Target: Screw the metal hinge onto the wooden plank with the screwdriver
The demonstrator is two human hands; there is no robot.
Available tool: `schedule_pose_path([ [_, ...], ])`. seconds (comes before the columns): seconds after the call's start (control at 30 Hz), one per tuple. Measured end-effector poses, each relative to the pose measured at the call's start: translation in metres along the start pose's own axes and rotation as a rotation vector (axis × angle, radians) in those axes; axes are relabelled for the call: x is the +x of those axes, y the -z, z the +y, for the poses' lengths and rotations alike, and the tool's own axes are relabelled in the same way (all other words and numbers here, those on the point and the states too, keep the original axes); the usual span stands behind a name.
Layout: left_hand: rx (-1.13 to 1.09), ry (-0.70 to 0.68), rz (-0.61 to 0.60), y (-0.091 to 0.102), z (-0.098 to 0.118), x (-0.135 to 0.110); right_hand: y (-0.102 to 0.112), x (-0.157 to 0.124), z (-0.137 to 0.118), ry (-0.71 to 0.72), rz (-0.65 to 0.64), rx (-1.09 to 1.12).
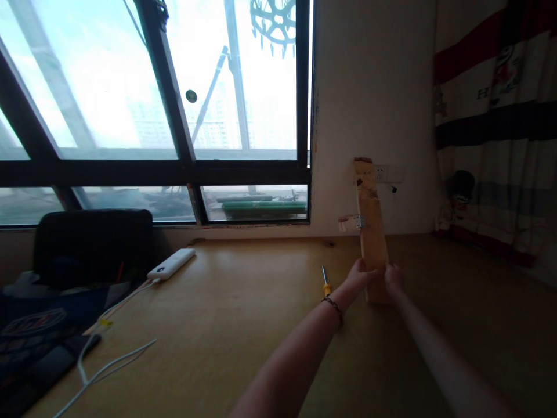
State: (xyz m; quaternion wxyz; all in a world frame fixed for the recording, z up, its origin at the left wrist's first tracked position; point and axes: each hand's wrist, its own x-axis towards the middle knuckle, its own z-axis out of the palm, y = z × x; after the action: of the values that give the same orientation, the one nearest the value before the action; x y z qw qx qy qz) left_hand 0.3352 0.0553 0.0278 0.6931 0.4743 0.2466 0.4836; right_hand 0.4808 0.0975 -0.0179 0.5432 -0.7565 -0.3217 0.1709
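A long wooden board [372,226] stands upright on the wooden table [243,325], with a small metal hinge [357,221] on its left edge. My left hand [359,277] grips the board's lower left side. My right hand [394,277] grips its lower right side. Both arms reach far forward. A screwdriver [325,282] with a yellow handle lies on the table just left of my left hand. A bracelet circles my left wrist.
A white power bank [171,263] with a white cable [108,354] lies at the table's left. A black chair back [93,244] and dark bags sit at far left. Window behind, wall socket [389,173] behind the board, striped curtain [496,128] at right.
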Motion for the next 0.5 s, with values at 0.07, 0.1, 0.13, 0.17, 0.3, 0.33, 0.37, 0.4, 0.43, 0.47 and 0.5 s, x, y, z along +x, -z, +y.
schedule_pose_path([
  [0.07, 0.037, 0.030, 0.003, 0.003, 0.001, -0.002, -0.001, 0.001, 0.002, 0.011, -0.002, 0.006],
  [0.1, 0.059, 0.045, 0.009, 0.006, 0.002, -0.004, -0.001, 0.002, 0.003, 0.016, -0.002, 0.006],
  [0.13, 0.088, 0.055, 0.020, 0.009, 0.002, -0.006, -0.001, 0.002, 0.004, 0.021, -0.001, 0.002],
  [0.17, 0.124, 0.056, 0.033, 0.012, 0.003, -0.009, 0.000, 0.002, 0.005, 0.024, 0.002, -0.004],
  [0.3, 0.328, -0.058, 0.029, 0.036, 0.011, -0.034, 0.004, 0.003, 0.011, 0.035, 0.014, -0.038],
  [0.33, 0.374, -0.115, -0.002, 0.044, 0.015, -0.044, 0.005, 0.003, 0.012, 0.039, 0.014, -0.047],
  [0.37, 0.409, -0.180, -0.030, 0.053, 0.020, -0.056, 0.007, 0.002, 0.013, 0.041, 0.014, -0.053],
  [0.4, 0.432, -0.244, -0.053, 0.062, 0.026, -0.070, 0.008, 0.001, 0.014, 0.045, 0.015, -0.063],
  [0.43, 0.449, -0.298, -0.063, 0.073, 0.032, -0.085, 0.010, 0.000, 0.014, 0.050, 0.018, -0.079],
  [0.47, 0.467, -0.336, -0.054, 0.084, 0.039, -0.101, 0.011, -0.001, 0.014, 0.055, 0.026, -0.102],
  [0.5, 0.493, -0.353, -0.043, 0.096, 0.046, -0.116, 0.012, -0.003, 0.014, 0.061, 0.038, -0.128],
])
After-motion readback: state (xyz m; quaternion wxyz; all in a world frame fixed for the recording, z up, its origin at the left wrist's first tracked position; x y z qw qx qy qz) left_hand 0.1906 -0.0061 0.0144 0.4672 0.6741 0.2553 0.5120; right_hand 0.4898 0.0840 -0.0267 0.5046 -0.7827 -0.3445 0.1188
